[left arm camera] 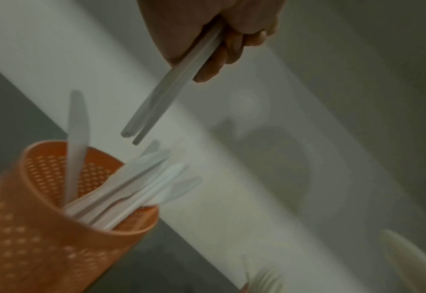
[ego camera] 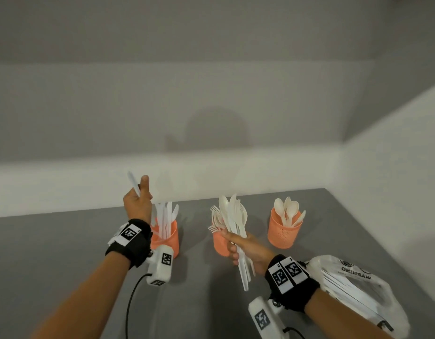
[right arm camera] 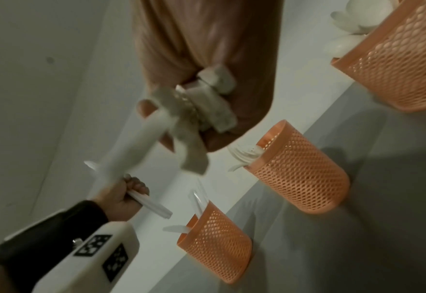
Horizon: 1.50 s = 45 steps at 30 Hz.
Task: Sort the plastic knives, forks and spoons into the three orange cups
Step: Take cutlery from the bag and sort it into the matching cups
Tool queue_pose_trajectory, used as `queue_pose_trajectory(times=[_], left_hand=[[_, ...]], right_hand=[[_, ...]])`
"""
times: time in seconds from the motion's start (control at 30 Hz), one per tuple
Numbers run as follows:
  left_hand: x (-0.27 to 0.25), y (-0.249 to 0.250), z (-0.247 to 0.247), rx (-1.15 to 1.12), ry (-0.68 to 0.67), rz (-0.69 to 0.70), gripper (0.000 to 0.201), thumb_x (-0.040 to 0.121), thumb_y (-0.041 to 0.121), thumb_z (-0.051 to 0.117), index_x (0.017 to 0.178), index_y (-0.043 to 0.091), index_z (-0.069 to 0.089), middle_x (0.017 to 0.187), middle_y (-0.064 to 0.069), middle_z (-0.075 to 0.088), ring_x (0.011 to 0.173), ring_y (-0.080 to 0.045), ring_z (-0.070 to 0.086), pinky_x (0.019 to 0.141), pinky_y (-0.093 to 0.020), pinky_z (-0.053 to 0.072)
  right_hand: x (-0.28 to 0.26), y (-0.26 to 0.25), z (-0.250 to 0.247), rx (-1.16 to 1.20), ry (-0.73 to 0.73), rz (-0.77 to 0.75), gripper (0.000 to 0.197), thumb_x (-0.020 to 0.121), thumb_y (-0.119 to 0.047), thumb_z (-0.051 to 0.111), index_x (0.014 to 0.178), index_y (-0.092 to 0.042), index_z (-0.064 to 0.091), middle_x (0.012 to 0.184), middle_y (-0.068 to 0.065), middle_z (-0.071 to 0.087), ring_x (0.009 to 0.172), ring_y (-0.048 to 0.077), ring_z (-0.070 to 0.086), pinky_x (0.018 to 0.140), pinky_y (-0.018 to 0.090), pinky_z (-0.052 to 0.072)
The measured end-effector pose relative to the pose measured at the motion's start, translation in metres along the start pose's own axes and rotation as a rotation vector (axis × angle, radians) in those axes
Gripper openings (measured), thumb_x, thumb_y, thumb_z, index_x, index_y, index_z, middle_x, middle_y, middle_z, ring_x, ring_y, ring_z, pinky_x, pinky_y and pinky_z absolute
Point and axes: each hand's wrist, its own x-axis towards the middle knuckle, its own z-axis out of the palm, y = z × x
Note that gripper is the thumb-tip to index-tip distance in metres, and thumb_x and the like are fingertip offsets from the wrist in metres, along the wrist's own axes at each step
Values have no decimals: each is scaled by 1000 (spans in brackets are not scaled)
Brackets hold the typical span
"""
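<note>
Worktop [ego camera: 65, 241] of plain grey carries three orange perforated plastic cups in a row. The knife cup [ego camera: 171, 237] stands at nine o'clock, the fork cup [ego camera: 220, 243] at the centre, the spoon cup [ego camera: 283, 232] at three o'clock. A crumpled white plastic bag [ego camera: 353, 285] with more cutlery in it lies at four o'clock.

The right hand [ego camera: 248, 250] is closed round a mixed bundle of white plastic cutlery [ego camera: 233, 216], held upright in front of the fork cup. The left hand [ego camera: 138, 201] is curled round what look like two white plastic knives [left arm camera: 172, 83], handles pointing down over the knife cup.

The cup is already crowded with leaning knives [left arm camera: 136, 182]. If the handles come down on those blades they could jam, spill out, or tip the light cup. The fanned bundle could also shed a piece, since the grip sits low on the handles. The left wrist camera [ego camera: 161, 265] hangs close against the knife cup and might knock it.
</note>
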Motion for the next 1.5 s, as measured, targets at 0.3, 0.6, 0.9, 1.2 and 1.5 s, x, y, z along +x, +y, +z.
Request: queue_pose_trajectory(times=[0.3,0.6,0.9,1.2,1.5], left_hand=[[-4,-57,6,281,-198,-46,25,91,24,56,79,2,57,74,-14,59,79,-27,56,71,-28,47],[-23,-25,-1,388,-173,342,27,92,18,54,114,4,59,120,-12,55,113,-21,51,94,-20,34],[-105,-2,29,444,-566,223,23,89,24,58,110,14,61,96,-3,55,82,-11,53,68,-11,39],[-104,-3,43,475,-608,-22,30,82,24,68,106,7,61,76,5,48,82,-15,48,75,-24,39],[-110,3,39,106,-512,-145,16,88,9,60,74,16,54,66,1,54,48,-3,50,41,-11,40]], right_hand=[[6,4,-9,51,9,40,5,94,-20,53,91,-16,52,47,-6,48,35,5,41,40,18,41],[17,6,-3,100,-39,50,9,96,-18,45,89,-13,50,53,-4,48,39,7,39,41,17,37],[18,14,8,85,-91,12,9,94,-22,52,93,-14,49,58,0,53,43,9,49,41,20,41],[2,22,3,87,-176,108,18,90,-36,53,90,-19,47,55,-4,47,42,8,42,40,18,36],[-5,26,-5,148,-124,60,44,82,-49,52,104,-11,51,67,0,52,47,8,51,45,21,45]])
